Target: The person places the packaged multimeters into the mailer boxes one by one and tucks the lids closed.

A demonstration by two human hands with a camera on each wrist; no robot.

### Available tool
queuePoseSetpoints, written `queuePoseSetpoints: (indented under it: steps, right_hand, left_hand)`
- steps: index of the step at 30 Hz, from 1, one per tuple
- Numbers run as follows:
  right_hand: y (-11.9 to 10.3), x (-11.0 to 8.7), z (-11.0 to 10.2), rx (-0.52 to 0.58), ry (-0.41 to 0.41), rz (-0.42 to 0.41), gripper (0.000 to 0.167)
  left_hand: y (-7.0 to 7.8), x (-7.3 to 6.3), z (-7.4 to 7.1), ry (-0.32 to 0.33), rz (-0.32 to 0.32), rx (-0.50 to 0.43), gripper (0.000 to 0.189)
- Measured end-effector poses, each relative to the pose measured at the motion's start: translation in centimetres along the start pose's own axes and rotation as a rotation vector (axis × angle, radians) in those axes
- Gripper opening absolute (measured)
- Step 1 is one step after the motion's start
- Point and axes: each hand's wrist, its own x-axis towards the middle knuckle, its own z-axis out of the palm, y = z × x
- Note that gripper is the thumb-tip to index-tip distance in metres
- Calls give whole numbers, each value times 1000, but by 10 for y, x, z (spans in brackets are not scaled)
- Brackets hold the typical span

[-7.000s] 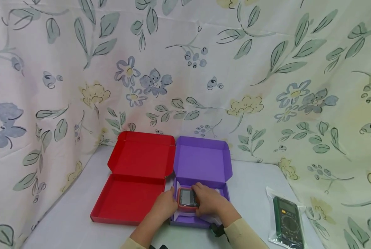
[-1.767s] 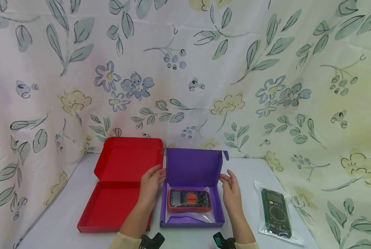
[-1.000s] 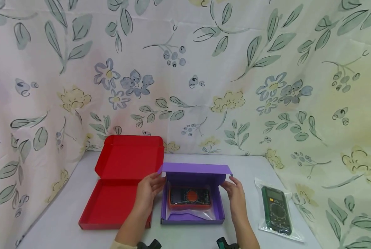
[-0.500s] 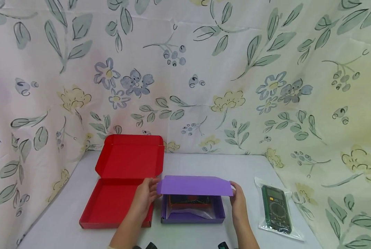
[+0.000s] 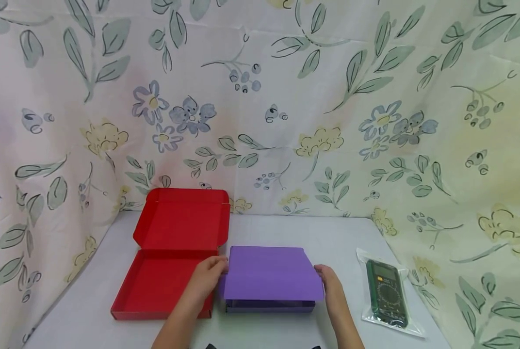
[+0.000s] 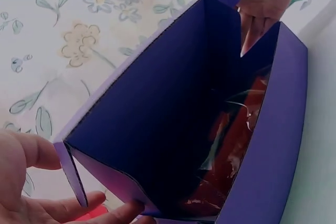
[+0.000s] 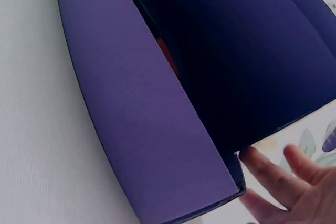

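Note:
A purple cardboard box [image 5: 268,309] sits in the middle of the table, its lid [image 5: 270,274] tilted low over it with a gap at the front. My left hand [image 5: 209,274] is at the lid's left side; the thumb touches the front flap's corner and straight fingers press the side flap [image 6: 113,179]. At the right side my right hand [image 5: 331,283] touches the box near the lid's edge with extended fingertips [image 7: 251,156]. Inside, a red-cased multimeter [image 6: 236,135] in clear plastic shows through the gap in the left wrist view; the lid hides it in the head view.
An open red cardboard box [image 5: 164,283] stands to the left, close beside my left forearm, its lid [image 5: 183,218] leaning back. On the right lies a green-cased multimeter [image 5: 387,293] in a clear bag. A floral curtain [image 5: 260,106] hangs behind the white table [image 5: 338,232].
Seven seconds ago both hands were at the red-cased multimeter in the purple box. Since then the lid has swung forward and down over it, both hands moving down with its sides.

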Motion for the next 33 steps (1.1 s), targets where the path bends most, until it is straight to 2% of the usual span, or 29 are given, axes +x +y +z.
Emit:
queuePoseSetpoints:
  steps: [3,4,12,21,26,33]
  right_hand:
    - [2,-4,3,-97,83,27,60]
    - [3,-5,4,-96,94,38,59]
    - [6,-9,6,-63,84,75,55]
    - [9,-12,8,-61,114,55,50]
    - [14,-15,9,-66,133,93,50]
    - [21,-19,13,-95,146,105,41]
  left_hand:
    - [-1,-1,2,2,-2,24,45]
    - [-1,-1,3,3,-2,34,44]
    - [-5,-1,5,-3,29,84,42]
    - [-4,-3,4,-26,52,120,43]
    - [-6,-2,6,-8,76,181,41]
    - [-12,-2,15,7,133,344,39]
